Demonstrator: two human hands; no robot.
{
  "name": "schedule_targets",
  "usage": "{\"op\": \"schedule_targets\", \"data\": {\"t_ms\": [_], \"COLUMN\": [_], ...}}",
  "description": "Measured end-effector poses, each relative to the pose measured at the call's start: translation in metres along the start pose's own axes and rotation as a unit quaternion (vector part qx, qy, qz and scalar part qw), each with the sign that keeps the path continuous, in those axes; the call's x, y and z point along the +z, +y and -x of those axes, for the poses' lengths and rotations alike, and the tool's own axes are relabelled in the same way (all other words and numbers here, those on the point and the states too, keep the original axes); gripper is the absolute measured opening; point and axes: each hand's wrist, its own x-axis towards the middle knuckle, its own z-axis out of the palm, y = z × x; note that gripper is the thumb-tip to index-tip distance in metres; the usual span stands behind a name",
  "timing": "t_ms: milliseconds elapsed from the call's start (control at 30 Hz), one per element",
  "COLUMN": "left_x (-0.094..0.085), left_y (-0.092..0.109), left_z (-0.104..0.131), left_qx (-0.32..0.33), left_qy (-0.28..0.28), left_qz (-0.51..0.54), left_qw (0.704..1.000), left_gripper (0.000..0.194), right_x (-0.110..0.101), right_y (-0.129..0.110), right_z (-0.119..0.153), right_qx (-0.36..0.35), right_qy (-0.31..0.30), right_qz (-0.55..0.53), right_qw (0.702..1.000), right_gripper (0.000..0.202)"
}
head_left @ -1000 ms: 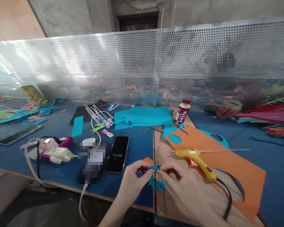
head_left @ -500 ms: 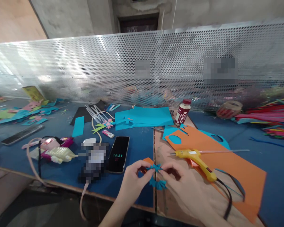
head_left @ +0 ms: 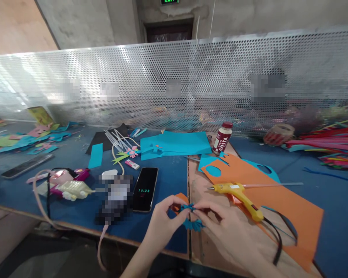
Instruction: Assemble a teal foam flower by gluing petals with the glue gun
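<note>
Between my two hands is a small blue fringed paper piece (head_left: 188,208), pinched from both sides above the table. My left hand (head_left: 168,217) has thumb and fingertips closed on its left side. Thumb and forefinger of my right hand (head_left: 220,222) grip the right side, largely covering the piece. Just below the fingertips shows a second blue fringed paper (head_left: 195,224); whether it joins the held piece I cannot tell. An orange paper piece (head_left: 180,198) shows behind my left fingers. A yellow glue gun (head_left: 240,195) lies to the right, on cut orange paper (head_left: 295,204).
A black phone (head_left: 145,189) lies left of my hands, near a power bank-like blurred object with a cable. Blue paper sheets (head_left: 179,143) and a maroon Costa bottle (head_left: 222,138) stand farther back. Pipe cleaners (head_left: 330,141) and a tape roll (head_left: 278,134) are at right, before a perforated metal screen (head_left: 133,85).
My fingers have drawn closer together over the blue fringed paper, so less of it shows, and its strips look more bunched. Both hands stay in nearly the same place.
</note>
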Motion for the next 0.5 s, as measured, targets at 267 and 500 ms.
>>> {"op": "schedule_targets", "data": {"t_ms": [267,500], "left_x": [-0.004,-0.003], "left_y": [-0.002,-0.007], "left_z": [-0.001,0.000], "left_qx": [-0.028,-0.005], "left_qy": [0.054,0.025], "left_qz": [0.021,0.025], "left_qw": [0.998,0.999], "left_gripper": [0.009,0.010], "right_x": [0.007,0.005], "right_y": [0.010,0.001], "right_z": [0.011,0.005], "right_qx": [-0.053,-0.045], "right_qy": [0.057,0.046], "right_qz": [0.103,0.051], "right_qw": [0.992,0.997], "right_gripper": [0.031,0.021]}}
